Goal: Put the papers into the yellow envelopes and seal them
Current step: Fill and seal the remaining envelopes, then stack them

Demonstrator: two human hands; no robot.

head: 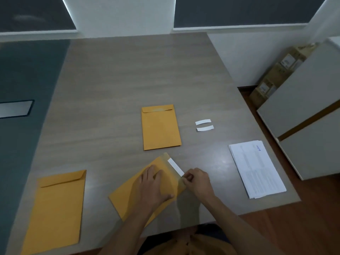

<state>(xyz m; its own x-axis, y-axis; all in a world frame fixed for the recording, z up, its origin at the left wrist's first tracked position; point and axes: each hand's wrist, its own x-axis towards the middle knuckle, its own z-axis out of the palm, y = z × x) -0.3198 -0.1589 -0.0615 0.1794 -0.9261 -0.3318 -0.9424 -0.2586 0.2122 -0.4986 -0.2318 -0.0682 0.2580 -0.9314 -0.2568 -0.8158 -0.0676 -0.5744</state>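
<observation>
Yellow manila paper envelope [128, 197] lies slantwise at the near edge of the grey wood-grain bench [128, 74], its flap open at the far right end. What is inside it I cannot tell. The left hand [154, 186] rests on it with fingers spread flat, a released grip pressing the envelope down. The right hand [197, 181] pinches the near end of the white peel-off strip [176, 167] on the flap between thumb and fingertips.

I count three envelopes. A second yellow envelope [161, 127] lies straight at mid-bench with its flap folded down. A third yellow envelope [58, 208] lies at the near left, flap also down.

Two loose curled white strips [204, 125] lie just right of the middle envelope. One stack of white printed papers [257, 168] sits near the right edge of the bench, well apart from the envelopes.

Beyond the bench is a white wall with two dark panels [239, 10]. On the right stand pale grey cabinets [303, 107], with brown cardboard boxes [276, 74] behind them, on a reddish wooden floor [294, 227].
</observation>
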